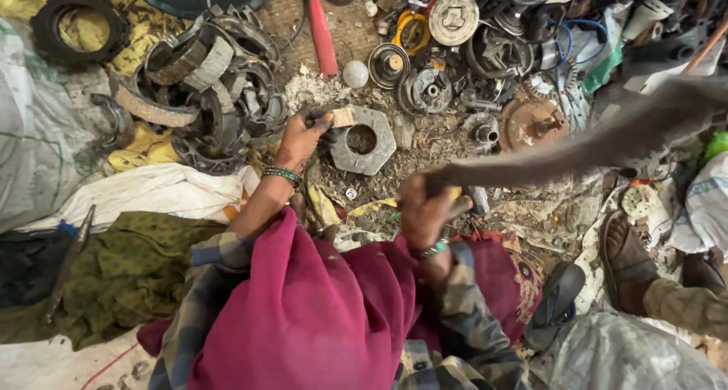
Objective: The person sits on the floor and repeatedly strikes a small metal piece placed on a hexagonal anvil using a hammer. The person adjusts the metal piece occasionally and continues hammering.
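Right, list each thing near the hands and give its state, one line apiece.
Left hand: fingers pinching a small curved part against the grey hexagonal metal plate.
Grey hexagonal metal plate: flat on the littered ground, centre hole open.
Right hand: fist shut on the long grey tool.
Long grey tool: raised, motion-blurred.
Curved brake shoes: piled loose.
Red-handled tool: lying untouched.

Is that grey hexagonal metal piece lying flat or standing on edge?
Lying flat: the hexagonal metal piece shows its whole face and centre hole upward. The left hand presses a small tan block on its rim.
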